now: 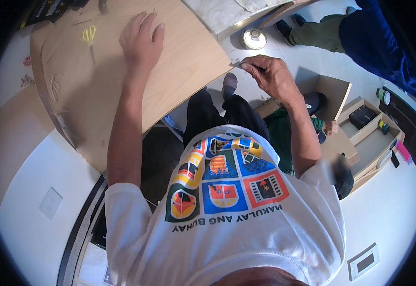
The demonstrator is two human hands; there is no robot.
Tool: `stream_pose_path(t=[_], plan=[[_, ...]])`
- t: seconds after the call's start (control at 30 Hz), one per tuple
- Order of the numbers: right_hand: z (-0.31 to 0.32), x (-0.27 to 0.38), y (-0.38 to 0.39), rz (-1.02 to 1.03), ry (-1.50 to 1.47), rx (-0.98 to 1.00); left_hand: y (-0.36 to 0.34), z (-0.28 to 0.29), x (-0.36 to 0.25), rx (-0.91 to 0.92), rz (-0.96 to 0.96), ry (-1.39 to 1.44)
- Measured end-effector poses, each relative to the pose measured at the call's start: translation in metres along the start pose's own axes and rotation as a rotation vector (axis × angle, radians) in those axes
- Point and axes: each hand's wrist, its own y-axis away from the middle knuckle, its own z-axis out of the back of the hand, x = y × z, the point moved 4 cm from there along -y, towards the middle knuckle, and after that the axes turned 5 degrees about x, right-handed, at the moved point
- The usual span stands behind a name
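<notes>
My left hand rests open, fingers loosely bent and apart, on a pale wooden board. A small thin item, too small to name, shows just beyond its fingertips. Yellow-handled scissors lie on the board to its left. My right hand is closed at the board's front right corner, thumb and index finger together round something small and dark that I cannot make out.
A silver can stands on the tiled floor. Someone in blue is at upper right. Another person in green crouches beside wooden boxes at right. A dark package lies at upper left.
</notes>
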Motion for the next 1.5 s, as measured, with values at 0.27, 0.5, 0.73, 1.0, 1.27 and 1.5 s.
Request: stream_pose_path(t=[0.27, 0.5, 0.73, 1.0, 1.27, 1.5], plan=[[0.0, -0.008, -0.009, -0.036, 0.003, 0.066, -0.002, -0.003, -0.002, 0.085, 0.053, 0.056], [0.004, 0.0, -0.009, -0.147, -0.11, 0.135, -0.011, 0.01, -0.009, 0.036, 0.007, 0.04], [0.006, -0.004, -0.019, -0.135, -0.145, 0.147, 0.0, 0.004, -0.004, -0.011, -0.049, 0.054], [0.002, -0.01, -0.021, -0.148, -0.179, 0.235, -0.001, 0.003, -0.003, 0.052, -0.028, 0.058], [0.0, -0.009, -0.018, -0.119, -0.118, 0.209, -0.002, 0.004, -0.004, 0.059, -0.008, 0.033], [-0.019, -0.011, 0.002, -0.278, -0.271, 0.08, -0.002, 0.004, -0.005, 0.057, -0.002, 0.056]])
